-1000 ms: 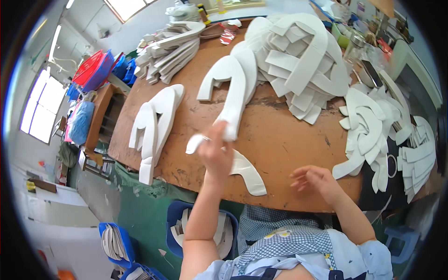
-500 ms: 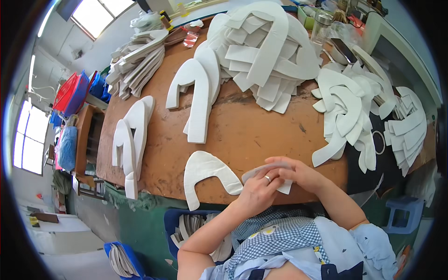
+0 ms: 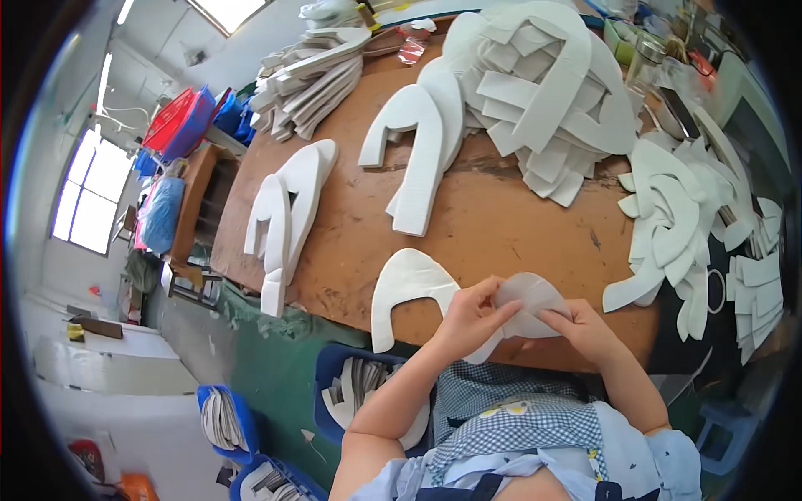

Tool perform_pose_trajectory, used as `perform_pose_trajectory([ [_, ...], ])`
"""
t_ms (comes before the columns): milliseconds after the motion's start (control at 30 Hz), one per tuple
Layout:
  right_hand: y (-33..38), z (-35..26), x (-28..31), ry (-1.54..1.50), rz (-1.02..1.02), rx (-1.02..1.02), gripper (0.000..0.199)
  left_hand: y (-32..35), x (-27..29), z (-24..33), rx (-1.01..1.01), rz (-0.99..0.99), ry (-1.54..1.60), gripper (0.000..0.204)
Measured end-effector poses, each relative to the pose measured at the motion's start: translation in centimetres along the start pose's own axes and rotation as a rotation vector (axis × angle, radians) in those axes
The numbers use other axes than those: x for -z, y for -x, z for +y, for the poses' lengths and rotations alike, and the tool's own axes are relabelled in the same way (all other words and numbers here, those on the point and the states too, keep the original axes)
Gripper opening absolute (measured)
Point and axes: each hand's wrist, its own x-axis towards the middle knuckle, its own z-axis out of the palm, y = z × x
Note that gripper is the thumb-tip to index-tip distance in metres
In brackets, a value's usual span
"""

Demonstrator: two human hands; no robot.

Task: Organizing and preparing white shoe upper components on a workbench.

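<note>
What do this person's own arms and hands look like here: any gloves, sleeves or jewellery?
Both hands are bare, with no gloves: the left hand and the right hand. The forearms are bare too; short light-blue sleeves end near the upper arms. A blue-and-white checked apron front covers the chest. No watch or bracelet shows on either wrist. Whether a ring is worn cannot be told here.

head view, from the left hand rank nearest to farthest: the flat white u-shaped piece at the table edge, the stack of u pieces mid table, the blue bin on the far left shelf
1. Flat white U-shaped piece: just left of the left hand, at the near table edge.
2. Stack of U pieces: mid table, beyond the hand.
3. Blue bin: far upper left, off the table.
</note>
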Motion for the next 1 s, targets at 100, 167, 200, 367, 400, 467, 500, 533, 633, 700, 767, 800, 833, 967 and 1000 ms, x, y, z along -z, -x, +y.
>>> perform_pose_trajectory([
  [100,-0.6,0.6,0.4,0.027,0.034,0.036,0.025,-0.5,1.1,0.8,0.099,0.010,-0.203,0.024],
  [167,-1.5,1.6,1.0,0.044,0.059,0.148,0.023,-0.8,2.1,0.8,0.054,0.038,-0.041,0.022],
  [200,-2.0,1.0,1.1,0.148,0.064,0.199,0.021,-0.2,2.9,1.2,0.040,0.026,0.035,0.024],
  [367,-1.4,-1.3,5.6,0.259,0.276,0.375,0.019,0.6,3.4,-0.4,0.023,0.122,-0.023,0.026],
  [400,-0.6,-2.5,7.2,0.279,0.398,0.350,0.020,0.4,3.1,-1.0,0.008,0.148,-0.059,0.023],
  [467,1.5,-5.3,11.8,0.207,0.486,0.409,0.023,0.4,2.8,-1.7,0.029,0.209,-0.108,0.021],
  [500,2.1,-6.3,14.9,0.212,0.559,0.450,0.027,0.4,2.5,-2.0,0.065,0.289,-0.163,0.020],
  [533,2.8,-8.1,17.4,0.235,0.618,0.463,0.028,0.7,2.6,-2.5,0.062,0.349,-0.226,0.016],
  [633,2.6,-12.5,27.4,0.139,0.848,0.559,0.024,1.9,3.9,-5.9,0.066,0.440,-0.184,0.014],
  [700,3.6,-15.0,35.1,0.113,1.055,0.641,0.025,2.0,1.4,-4.8,-0.043,0.542,-0.469,0.020],
  [767,4.0,-17.3,40.9,-0.011,1.229,0.649,0.027,2.1,0.6,-5.1,-0.119,0.620,-0.715,0.017],
  [800,4.2,-18.2,43.2,-0.088,1.301,0.623,0.028,1.9,0.3,-4.9,-0.117,0.630,-0.719,0.017],
  [833,3.7,-18.6,44.9,-0.092,1.281,0.624,0.028,2.0,0.2,-4.3,-0.100,0.632,-0.748,0.016],
  [967,6.3,-20.1,53.7,0.049,1.539,0.444,0.032,1.9,-0.1,-4.5,-0.175,0.646,-0.813,0.013],
  [1000,7.9,-19.8,55.9,0.262,1.667,0.316,0.036,0.9,-0.7,-5.1,-0.183,0.634,-0.790,0.012],
])
